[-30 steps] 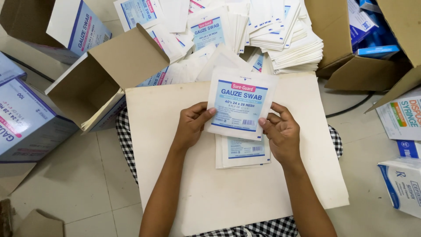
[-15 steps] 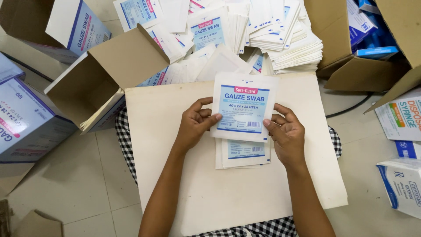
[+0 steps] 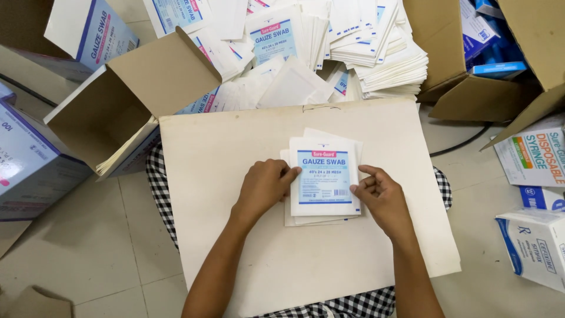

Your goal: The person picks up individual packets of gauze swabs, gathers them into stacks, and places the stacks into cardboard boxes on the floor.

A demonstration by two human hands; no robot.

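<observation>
- head view: left hand (image 3: 266,187) with curled fingers touches the left edge of the top gauze packet (image 3: 325,176), lying on a small stack on the cream board (image 3: 235,235).
- right hand (image 3: 381,197), fingers loosely bent, touches its right edge.

A white gauze packet (image 3: 324,176) with a blue label tops a small stack mid-board (image 3: 235,235); beyond the board, a loose heap of like packets (image 3: 329,47); right, white cartons (image 3: 532,247), perhaps medical.
</observation>
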